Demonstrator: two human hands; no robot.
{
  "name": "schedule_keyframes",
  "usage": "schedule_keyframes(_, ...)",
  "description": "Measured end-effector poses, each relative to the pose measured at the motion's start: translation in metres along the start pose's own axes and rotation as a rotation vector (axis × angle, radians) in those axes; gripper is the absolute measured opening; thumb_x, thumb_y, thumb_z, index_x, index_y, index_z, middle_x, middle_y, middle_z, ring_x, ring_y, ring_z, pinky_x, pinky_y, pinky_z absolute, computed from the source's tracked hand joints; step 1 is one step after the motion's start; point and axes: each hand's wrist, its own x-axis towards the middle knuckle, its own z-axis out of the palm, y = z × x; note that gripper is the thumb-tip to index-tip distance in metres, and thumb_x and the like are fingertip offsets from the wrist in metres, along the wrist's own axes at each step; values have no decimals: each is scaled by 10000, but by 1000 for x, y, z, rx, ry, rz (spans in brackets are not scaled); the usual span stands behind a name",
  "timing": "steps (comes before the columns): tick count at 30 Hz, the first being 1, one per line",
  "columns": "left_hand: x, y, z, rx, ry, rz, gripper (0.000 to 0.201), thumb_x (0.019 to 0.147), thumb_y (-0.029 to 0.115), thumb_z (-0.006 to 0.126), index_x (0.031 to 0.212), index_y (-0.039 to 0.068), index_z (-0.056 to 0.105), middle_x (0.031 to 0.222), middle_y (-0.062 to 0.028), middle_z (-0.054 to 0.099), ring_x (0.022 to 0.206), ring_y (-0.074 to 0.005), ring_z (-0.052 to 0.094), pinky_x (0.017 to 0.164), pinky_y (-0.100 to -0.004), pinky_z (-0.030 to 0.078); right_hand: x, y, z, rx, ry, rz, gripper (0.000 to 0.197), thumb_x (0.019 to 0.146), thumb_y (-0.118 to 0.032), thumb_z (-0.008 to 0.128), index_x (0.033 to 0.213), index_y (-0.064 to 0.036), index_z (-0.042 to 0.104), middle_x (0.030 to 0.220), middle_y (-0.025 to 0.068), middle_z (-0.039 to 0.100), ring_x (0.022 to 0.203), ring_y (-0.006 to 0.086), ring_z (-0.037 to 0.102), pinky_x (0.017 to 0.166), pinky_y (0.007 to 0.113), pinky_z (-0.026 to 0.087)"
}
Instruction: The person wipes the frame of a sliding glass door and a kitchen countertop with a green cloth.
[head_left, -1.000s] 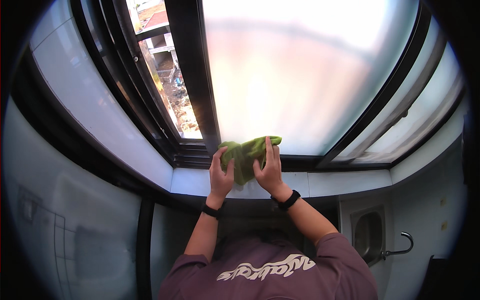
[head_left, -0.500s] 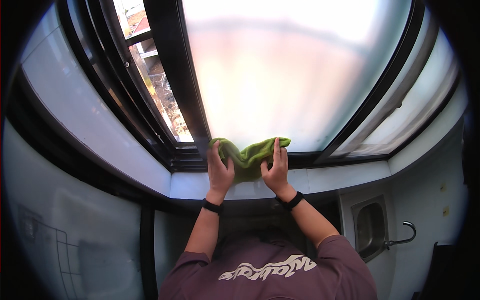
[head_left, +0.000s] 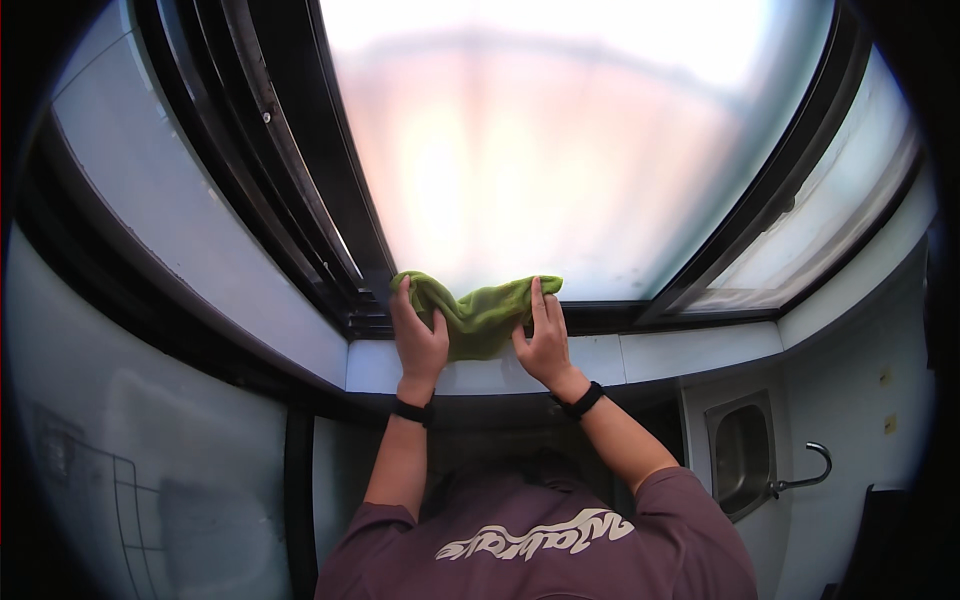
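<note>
- the green cloth (head_left: 480,312) lies bunched along the foot of the frosted window pane (head_left: 560,150), where the glass meets the dark lower frame (head_left: 640,318) above the white sill (head_left: 680,352).
- it looks like soft microfibre or terry: light, limp, with no stiffness of its own. it sags in folds between the hands and takes whatever shape they press into it.
- judged from that, it will not slip much on dry glass but can bunch up and roll under the palm; nothing about it is fragile.
- the best hold seems to be at its two ends, flat under the palms or pinched at the edges, so the middle stays spread.
- left hand (head_left: 418,335): fingers fairly straight and close together, laid over the left end of the cloth, with the fingertips up at its top edge by the frame corner. it presses more than it clasps.
- right hand (head_left: 543,340): fingers extended upward and slightly spread, lying on the right end of the cloth, palm low against the sill edge. this also looks like a flat press, not a closed fist.
- both wrists wear dark bands (head_left: 585,400).
- a small steel sink (head_left: 742,450) with a curved tap (head_left: 808,472) sits well off to the right.
</note>
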Motion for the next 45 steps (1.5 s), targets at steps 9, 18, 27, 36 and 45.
schedule_keyframes(9,5,-6,-11,14,66,-36,741,829,-12,613,1482,32,266,1389,-245,396,1296,-422,413,1093,-461,355,0,-2,0,-10,-8,-8,818,769,-30,632,1488,73,255,1034,195,504,937,359,505,849,422,446)
schedule_keyframes(18,10,-7,-19,45,87,-59,785,821,-22,612,1508,49,237,1415,-251,376,1313,-431,400,1103,-466,353,1,-4,1,-16,-57,-21,809,768,-65,638,1477,85,279,1058,188,497,948,336,512,853,424,439)
schedule_keyframes(27,17,-18,-28,81,135,-69,797,821,-27,607,1514,48,222,1431,-257,348,1320,-436,392,1107,-469,356,-2,-6,2,12,-160,-1,823,787,-42,643,1496,68,242,1116,217,492,1005,378,513,900,440,437)
schedule_keyframes(36,19,-26,-32,131,149,-34,797,804,-8,620,1503,40,242,1378,-264,392,1263,-450,443,1069,-464,402,-3,-8,2,71,-97,-3,755,773,-32,656,1452,45,335,1052,194,508,966,361,523,857,433,444)
schedule_keyframes(45,13,-20,-29,133,156,-75,775,818,7,616,1500,43,249,1389,-270,388,1281,-459,426,1069,-472,393,0,0,-10,196,309,-55,253,746,49,615,945,-48,493,973,187,524,983,389,526,851,452,432)
